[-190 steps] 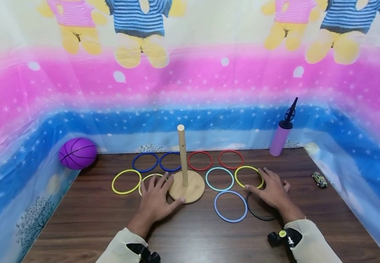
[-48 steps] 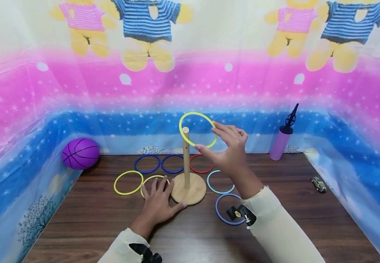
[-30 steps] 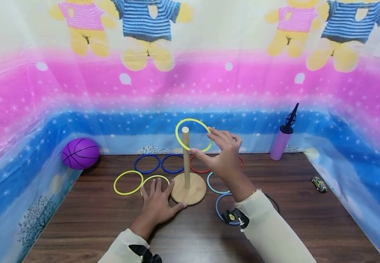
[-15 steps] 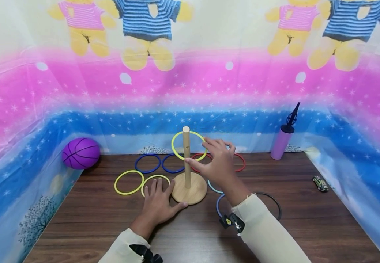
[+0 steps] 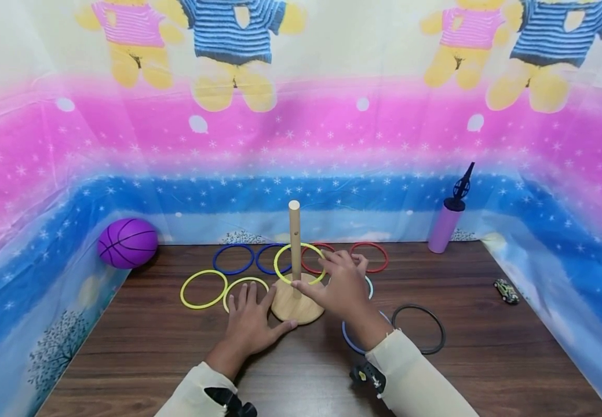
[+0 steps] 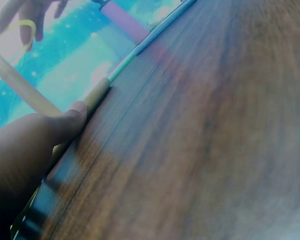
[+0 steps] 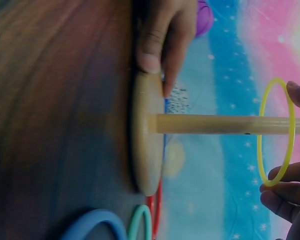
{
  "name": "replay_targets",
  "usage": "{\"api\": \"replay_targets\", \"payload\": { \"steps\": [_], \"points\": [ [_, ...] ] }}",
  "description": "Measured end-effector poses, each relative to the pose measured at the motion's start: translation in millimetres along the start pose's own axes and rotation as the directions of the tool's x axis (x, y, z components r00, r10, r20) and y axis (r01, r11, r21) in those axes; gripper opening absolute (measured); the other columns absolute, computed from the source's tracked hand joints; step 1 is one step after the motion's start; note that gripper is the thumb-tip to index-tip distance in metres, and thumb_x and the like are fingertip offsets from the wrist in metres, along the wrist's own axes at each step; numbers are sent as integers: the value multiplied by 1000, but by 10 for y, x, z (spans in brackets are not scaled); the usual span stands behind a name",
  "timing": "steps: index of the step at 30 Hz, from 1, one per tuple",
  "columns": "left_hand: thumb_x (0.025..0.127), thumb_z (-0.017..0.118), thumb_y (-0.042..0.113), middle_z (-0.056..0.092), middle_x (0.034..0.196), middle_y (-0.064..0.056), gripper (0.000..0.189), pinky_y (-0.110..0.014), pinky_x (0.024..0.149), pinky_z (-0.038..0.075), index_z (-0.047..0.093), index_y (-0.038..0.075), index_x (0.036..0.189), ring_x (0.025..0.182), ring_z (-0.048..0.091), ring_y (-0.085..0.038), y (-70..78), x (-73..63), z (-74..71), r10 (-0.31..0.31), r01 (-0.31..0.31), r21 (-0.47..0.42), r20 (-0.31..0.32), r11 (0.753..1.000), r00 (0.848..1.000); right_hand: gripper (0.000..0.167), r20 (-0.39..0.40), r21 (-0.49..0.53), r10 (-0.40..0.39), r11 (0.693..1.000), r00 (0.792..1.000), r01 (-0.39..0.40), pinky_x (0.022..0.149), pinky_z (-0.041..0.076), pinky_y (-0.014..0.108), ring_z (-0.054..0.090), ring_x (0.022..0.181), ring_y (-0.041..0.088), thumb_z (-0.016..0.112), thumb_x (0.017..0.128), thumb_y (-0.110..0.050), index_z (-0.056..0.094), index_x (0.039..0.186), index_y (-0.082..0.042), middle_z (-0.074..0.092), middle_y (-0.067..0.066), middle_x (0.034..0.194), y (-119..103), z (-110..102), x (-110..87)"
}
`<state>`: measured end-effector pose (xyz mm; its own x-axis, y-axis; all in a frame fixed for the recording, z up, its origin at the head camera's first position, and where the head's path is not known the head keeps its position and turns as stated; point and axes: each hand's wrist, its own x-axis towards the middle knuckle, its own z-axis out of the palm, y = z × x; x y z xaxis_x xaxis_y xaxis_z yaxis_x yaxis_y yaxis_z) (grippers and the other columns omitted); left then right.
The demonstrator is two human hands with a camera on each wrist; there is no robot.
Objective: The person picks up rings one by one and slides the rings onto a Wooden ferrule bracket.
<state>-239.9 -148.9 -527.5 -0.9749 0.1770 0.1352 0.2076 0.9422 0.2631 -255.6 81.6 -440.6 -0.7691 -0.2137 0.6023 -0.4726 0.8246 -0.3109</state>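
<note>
Well, the ring in play is a thin yellow hoop (image 5: 276, 267), bright lemon in colour, round in section and smooth, one plain band with an even thickness all the way round. From where I stand it looks like a flattened oval; from the right wrist it shows as a narrow upright loop with a soft shine on its edge. It's around the pale wooden post (image 5: 295, 237), which passes through it, and it sits up off the round base (image 5: 301, 310), with a gap of bare wood below. The post is straight, light and smooth, with a small dark hole near its upper part; the base is a flat disc in the same pale wood.

The right hand (image 5: 345, 286) pinches the hoop at its near right side, thumb on one part and fingertips on another, the palm clear of it. The left hand (image 5: 251, 324) is spread wide with nothing gripped, thumb and forefinger resting at the rim of the base, the other fingertips over a pale yellow ring (image 5: 245, 278).

Another yellow ring (image 5: 182, 289) lies flat just beside that one on the dark wooden table (image 5: 301, 382), and a black ring (image 5: 443, 333) lies off to the right
</note>
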Motion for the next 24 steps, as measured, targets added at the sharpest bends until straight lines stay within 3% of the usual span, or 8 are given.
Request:
{"api": "replay_targets", "payload": {
  "steps": [5, 11, 18, 24],
  "points": [
    [90, 61, 88, 35, 172, -32, 105, -84, 125, 20, 41, 25, 171, 164, 26, -54, 5, -1, 0, -5, 5, -13, 15, 1000, 1000, 73, 99, -44, 43, 998, 994, -39, 109, 37, 76, 68, 124, 34, 86, 82, -70, 86, 118, -8, 78, 14, 136, 19, 70, -68],
    [90, 61, 88, 37, 170, -32, 106, -84, 124, 20, 42, 21, 170, 164, 26, -54, 0, -4, -7, 2, -1, -10, 9, 1000, 1000, 77, 234, -86, 105, 992, 966, -87, 118, 32, 81, 65, 136, 38, 80, 84, -78, 85, 122, -10, 76, 14, 139, 41, 138, -114],
    [91, 61, 87, 36, 170, -32, 106, -85, 124, 19, 41, 20, 171, 164, 26, -54, 5, -6, -22, 5, -5, -20, 17, 1000, 1000, 75, 266, -66, 126, 991, 956, -112, 115, 34, 79, 66, 133, 38, 83, 84, -73, 85, 122, -9, 77, 15, 138, 76, 206, -167],
    [91, 61, 88, 34, 172, -31, 107, -84, 126, 17, 39, 21, 172, 165, 23, -54, -10, 7, -11, -2, 2, -27, 30, 1000, 1000, 70, 263, -58, 97, 995, 960, -85, 113, 35, 76, 69, 125, 34, 84, 84, -73, 88, 110, -8, 79, 13, 132, 118, 279, -225]
  ]
}}
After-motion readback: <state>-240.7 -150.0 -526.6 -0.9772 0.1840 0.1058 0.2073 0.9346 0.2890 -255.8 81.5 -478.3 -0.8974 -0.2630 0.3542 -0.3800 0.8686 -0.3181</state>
